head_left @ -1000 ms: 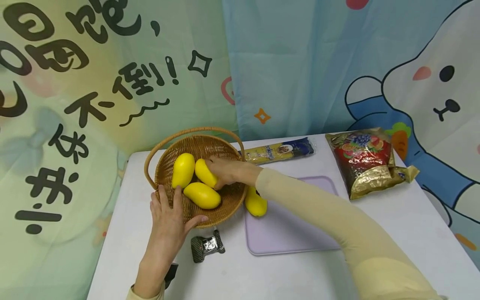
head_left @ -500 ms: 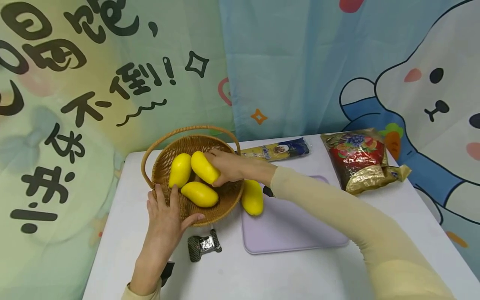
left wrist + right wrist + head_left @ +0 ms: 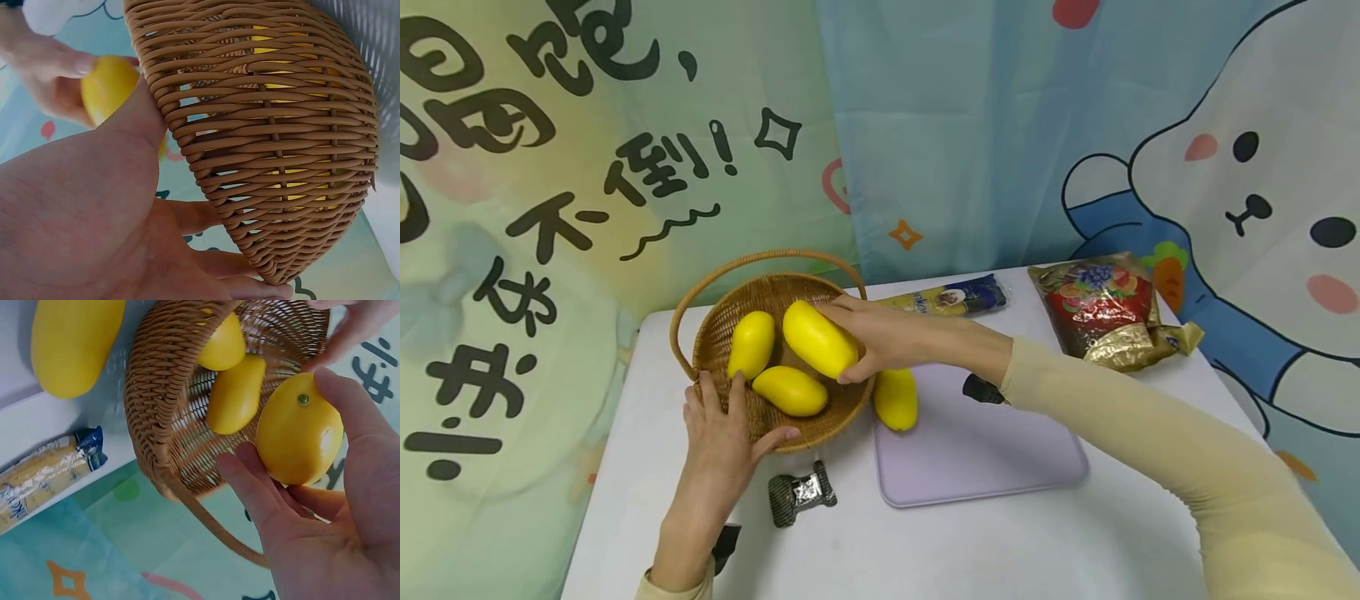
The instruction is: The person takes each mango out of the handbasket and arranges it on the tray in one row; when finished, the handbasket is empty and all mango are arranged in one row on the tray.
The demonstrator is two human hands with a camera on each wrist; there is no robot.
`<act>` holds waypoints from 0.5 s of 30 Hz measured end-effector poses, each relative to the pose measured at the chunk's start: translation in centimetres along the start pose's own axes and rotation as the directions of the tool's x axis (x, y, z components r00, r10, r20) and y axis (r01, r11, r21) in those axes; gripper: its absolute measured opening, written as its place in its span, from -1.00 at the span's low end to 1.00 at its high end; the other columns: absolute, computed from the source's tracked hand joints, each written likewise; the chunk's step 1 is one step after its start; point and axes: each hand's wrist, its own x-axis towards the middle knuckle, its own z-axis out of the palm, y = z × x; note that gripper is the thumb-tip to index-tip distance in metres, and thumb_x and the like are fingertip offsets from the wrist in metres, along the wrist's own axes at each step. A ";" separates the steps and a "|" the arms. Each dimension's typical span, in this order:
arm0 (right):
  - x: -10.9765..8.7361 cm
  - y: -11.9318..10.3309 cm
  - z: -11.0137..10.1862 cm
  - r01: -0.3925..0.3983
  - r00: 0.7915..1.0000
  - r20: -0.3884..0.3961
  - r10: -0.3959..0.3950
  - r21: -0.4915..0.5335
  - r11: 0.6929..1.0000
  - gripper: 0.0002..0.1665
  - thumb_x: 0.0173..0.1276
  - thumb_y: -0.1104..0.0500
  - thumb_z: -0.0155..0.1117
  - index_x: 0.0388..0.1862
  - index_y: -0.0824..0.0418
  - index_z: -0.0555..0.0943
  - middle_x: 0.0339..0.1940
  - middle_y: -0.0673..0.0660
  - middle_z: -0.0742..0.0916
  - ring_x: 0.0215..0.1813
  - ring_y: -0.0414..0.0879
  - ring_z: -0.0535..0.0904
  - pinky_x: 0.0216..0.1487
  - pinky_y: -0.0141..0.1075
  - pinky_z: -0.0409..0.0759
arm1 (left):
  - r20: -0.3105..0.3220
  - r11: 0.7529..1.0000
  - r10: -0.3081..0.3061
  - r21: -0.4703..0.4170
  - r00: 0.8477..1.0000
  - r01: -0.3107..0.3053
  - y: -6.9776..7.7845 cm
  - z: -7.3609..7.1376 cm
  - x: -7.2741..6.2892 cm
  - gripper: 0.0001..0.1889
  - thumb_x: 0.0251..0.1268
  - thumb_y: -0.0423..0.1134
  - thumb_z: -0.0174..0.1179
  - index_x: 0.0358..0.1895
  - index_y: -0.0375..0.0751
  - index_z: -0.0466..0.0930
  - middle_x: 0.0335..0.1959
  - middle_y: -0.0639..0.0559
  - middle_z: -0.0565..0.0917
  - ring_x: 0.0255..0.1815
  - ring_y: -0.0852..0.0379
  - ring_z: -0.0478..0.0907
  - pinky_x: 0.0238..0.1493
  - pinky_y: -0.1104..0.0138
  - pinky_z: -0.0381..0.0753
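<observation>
A yellow mango [image 3: 820,340] is in my right hand [image 3: 880,333], raised over the right part of a brown wicker basket [image 3: 842,425]. The right wrist view shows thumb and fingers round this mango [image 3: 300,431], its green stem spot facing the camera. Two more mangoes lie inside the basket, one mango [image 3: 751,343] at the left and another mango [image 3: 792,391] nearer the front. My left hand [image 3: 718,450] rests on the basket's front-left rim, fingers straight and spread, thumb along the front. In the left wrist view that hand [image 3: 94,206] lies against the wicker side [image 3: 281,131].
Another mango [image 3: 895,400] lies outside the basket, on the left edge of a lilac tray [image 3: 985,458]. A pasta packet [image 3: 955,297] is behind it. A red and gold bag [image 3: 1105,312] lies at the back right. A small black wrapped item [image 3: 802,494] sits before the basket.
My right hand has lifted the mango up from the basket's bottom and moved slightly toward the right. The left hand has stayed on the rim. The head view has shifted a little.
</observation>
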 end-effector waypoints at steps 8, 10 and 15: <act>-5.2 0.1 -1.4 -0.011 0.999 -0.036 0.013 0.048 0.999 0.17 0.29 -0.18 0.46 0.68 0.08 0.02 0.60 0.09 0.29 0.24 -0.08 0.51 0.25 -0.19 0.59 | 0.019 0.999 -0.008 -0.032 1.000 0.009 -0.1 0.0 0.0 0.14 0.16 0.22 0.38 0.58 -0.42 -0.03 0.53 -0.71 -0.31 0.51 -0.74 -0.38 0.44 -0.46 -0.20; -6.5 0.5 -1.5 -0.024 0.998 -0.055 0.028 0.072 0.997 0.17 0.29 -0.17 0.47 0.68 0.05 0.03 0.58 0.05 0.30 0.19 -0.13 0.54 0.19 -0.25 0.62 | 0.022 0.999 -0.009 -0.036 1.000 0.010 -0.1 0.0 0.0 0.14 0.17 0.20 0.39 0.58 -0.42 -0.03 0.53 -0.71 -0.31 0.51 -0.74 -0.38 0.44 -0.46 -0.20; -9.3 2.1 -1.5 -0.050 0.990 -0.124 0.072 0.168 0.985 0.12 0.27 -0.06 0.52 0.66 0.04 0.10 0.57 0.03 0.32 0.30 -0.14 0.52 0.22 -0.29 0.64 | 0.013 0.999 -0.008 -0.037 1.000 0.008 -0.1 0.1 -0.1 0.13 0.16 0.18 0.40 0.58 -0.43 -0.02 0.53 -0.73 -0.30 0.51 -0.75 -0.36 0.44 -0.47 -0.19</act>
